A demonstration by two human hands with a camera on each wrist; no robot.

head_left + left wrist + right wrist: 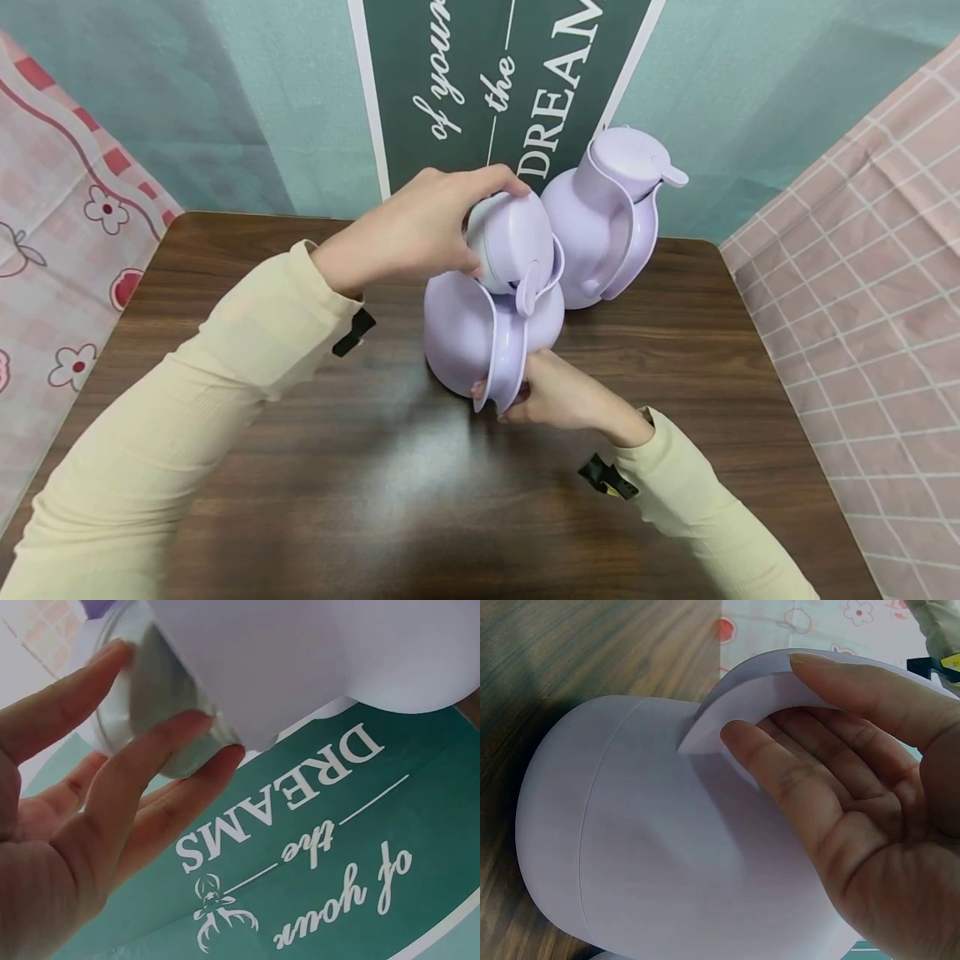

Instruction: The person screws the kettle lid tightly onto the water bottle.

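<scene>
A lilac thermos jug (457,333) with a matching handle (510,358) stands on the table in the head view. My left hand (442,217) grips the sides of its round lid (528,233), which sits tilted at the neck. In the left wrist view, those fingers curl around a pale greenish-white round part (169,682) beside the lilac neck. Low on the handle, my right hand (562,392) is wrapped with the thumb along the outside. The right wrist view shows the fingers reaching through the handle's gap, beside the jug's body (667,840).
A second lilac jug (577,242), lid on, stands close behind to the right. The dark wooden table (360,500) backs onto a teal cloth with a green lettered panel (480,75). Patterned cloths hang at left (75,208) and right (862,275).
</scene>
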